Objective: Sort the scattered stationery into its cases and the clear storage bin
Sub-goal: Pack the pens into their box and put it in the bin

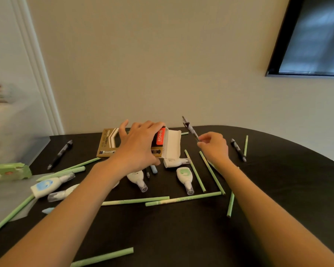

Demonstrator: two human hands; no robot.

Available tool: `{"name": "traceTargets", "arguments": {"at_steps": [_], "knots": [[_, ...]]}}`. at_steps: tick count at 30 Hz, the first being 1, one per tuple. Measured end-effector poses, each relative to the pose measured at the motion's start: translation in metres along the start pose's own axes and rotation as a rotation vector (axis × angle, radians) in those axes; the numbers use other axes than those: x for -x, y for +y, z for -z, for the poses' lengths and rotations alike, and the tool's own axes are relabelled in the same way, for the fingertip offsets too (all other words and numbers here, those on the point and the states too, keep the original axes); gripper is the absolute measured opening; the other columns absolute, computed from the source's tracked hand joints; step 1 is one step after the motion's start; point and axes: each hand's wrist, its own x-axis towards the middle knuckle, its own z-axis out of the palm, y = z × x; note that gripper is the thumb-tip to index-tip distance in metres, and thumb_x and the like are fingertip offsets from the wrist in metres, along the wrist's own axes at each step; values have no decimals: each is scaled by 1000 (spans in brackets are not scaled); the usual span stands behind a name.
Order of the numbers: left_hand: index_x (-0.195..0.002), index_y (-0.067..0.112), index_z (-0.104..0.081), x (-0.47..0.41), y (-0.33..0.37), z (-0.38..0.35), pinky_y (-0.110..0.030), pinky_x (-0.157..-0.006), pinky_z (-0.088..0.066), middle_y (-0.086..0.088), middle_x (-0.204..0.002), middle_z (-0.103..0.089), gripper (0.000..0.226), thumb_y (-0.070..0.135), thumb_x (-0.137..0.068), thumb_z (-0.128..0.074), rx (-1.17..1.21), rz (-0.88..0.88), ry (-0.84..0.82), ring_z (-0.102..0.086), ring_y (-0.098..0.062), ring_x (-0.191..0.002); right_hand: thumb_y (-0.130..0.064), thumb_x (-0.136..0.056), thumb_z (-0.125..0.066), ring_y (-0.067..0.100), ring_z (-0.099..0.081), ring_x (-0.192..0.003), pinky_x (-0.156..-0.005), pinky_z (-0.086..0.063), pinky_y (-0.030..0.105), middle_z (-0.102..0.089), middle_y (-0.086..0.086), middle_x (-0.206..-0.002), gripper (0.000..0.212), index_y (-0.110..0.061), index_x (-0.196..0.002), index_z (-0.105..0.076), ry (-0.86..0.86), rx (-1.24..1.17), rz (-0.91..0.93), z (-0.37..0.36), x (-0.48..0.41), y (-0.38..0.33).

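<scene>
Left hand (138, 144): we grip the pen box (112, 143), fingers curled over it.
Right hand (213, 146): we pinch a black pen (190, 129).

Dark table (181, 237) w/ a rounded edge is filling the lower half of the frame. Gold pen box (109, 143) is lying at centre, white end flap open to the right. Black pens are resting at left (59, 154) & right (238, 149). Correction-tape dispensers are sitting below the box: blue one (46, 186) at lower left, white one (138, 179) mid, green one (185, 179) just right of it, another (175, 162) above that. Pale green pencils are lying scattered all over, e.g. bottom centre (102, 257), mid (135, 201). Green carton (9, 171) & clear bin (17, 143) are standing at the left edge.
</scene>
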Motion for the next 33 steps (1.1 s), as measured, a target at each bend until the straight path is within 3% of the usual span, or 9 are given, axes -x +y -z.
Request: {"name": "traceTargets", "arguments": {"at_steps": [3,7,9,13,17,20,25,29,33], "knots": [[-140,35,-25,28,-8,12,-43,-113,1,10,-141,-35,84,35,-72,-76,11,27,16,-25,-17,-134,-6,-93,-52,10,-56,-71,-65,-51,21,-60,3,-86,19,-8,-109,-61,-190,-487,-107,-3,41,-27],[-137,36,-30,65,-27,26,-41,-113,-3,12,-137,-41,84,35,-68,-79,119,85,-3,-30,-15,-132,-14,-95,-49,11,-52,-60,-53,-49,20,-60,4,-69,15,-8,-88,-61,-394,-1214,-244,-7,90,-55],[-136,36,-33,79,-37,29,-41,-113,-7,12,-134,-44,84,35,-66,-81,167,92,-16,-34,-14,-130,-18,-97,-46,10,-52,-56,-48,-48,18,-63,4,-65,19,-8,-86,-58,-481,-1392,-246,-10,108,-63],[-139,36,-32,101,-49,24,-42,-113,-14,11,-132,-46,90,37,-64,-82,208,109,-9,-37,-15,-127,-14,-97,-45,9,-55,-51,-47,-47,15,-68,7,-68,17,-5,-89,-57,-610,-1258,-114,-21,135,-78],[-138,37,-32,109,-52,19,-42,-113,-12,12,-133,-45,89,38,-65,-81,261,105,94,-35,-13,-128,-8,-96,-44,13,-64,-58,-55,-53,17,-70,16,-83,12,-4,-90,-54,-540,-1337,-43,-25,145,-80],[-140,34,-31,108,-54,14,-41,-113,-11,10,-136,-44,89,36,-66,-81,292,128,140,-33,-15,-130,-9,-97,-44,13,-67,-67,-60,-54,18,-71,13,-90,13,-4,-106,-52,-542,-1284,-40,-24,147,-76],[-143,30,-28,101,-52,5,-37,-113,-8,6,-139,-41,89,34,-69,-79,282,146,167,-29,-17,-132,-11,-101,-34,8,-45,-56,-49,-40,19,-56,2,-67,26,-15,-122,-49,-535,-960,-1,-19,145,-71],[-142,29,-29,98,-52,2,-35,-112,-7,6,-140,-40,87,35,-71,-78,278,154,190,-28,-16,-133,-14,-101,-34,5,-32,-50,-46,-24,18,-40,-4,-56,30,-12,-112,-61,-543,-777,94,-13,139,-64],[-143,29,-27,98,-50,-3,-35,-112,-7,6,-141,-38,88,35,-71,-77,270,184,206,-26,-16,-133,-12,-99,-40,6,-31,-49,-42,-26,16,-38,0,-56,27,-3,-101,-65,-542,-712,115,-2,135,-57]]}}
